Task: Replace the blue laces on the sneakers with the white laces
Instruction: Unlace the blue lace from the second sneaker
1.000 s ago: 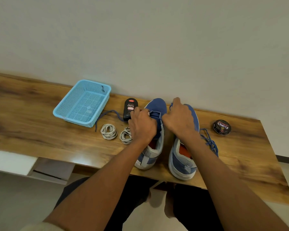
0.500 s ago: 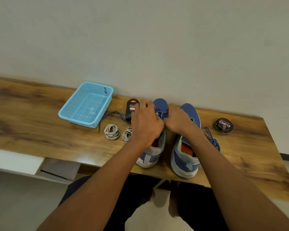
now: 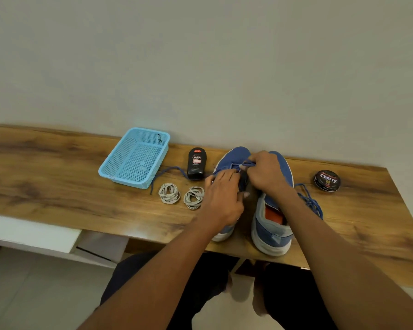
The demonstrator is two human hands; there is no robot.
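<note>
Two blue sneakers sit side by side on the wooden desk [image 3: 57,186], heels at the near edge, toes toward the wall. Left sneaker [image 3: 234,158] mostly covered by left hand [image 3: 221,198], fingers curled over the tongue area; exact grip blurred, cannot tell what it pinches. Right hand [image 3: 265,172] reaches across from the right sneaker [image 3: 272,225], fingers closed on the blue lace [image 3: 247,163] at the left sneaker's eyelets. Loose end of that lace trails left past the black Cherry polish bottle [image 3: 196,163] toward the light blue basket [image 3: 119,163]. Right sneaker's blue lace [image 3: 310,201] lies in a loose heap just beside it. Two coiled white laces [image 3: 169,193] [image 3: 194,197] lie near the basket, just left of the left hand. Round polish tin [image 3: 327,180] sits apart on the right. Open desk at far left and far right corner.
</note>
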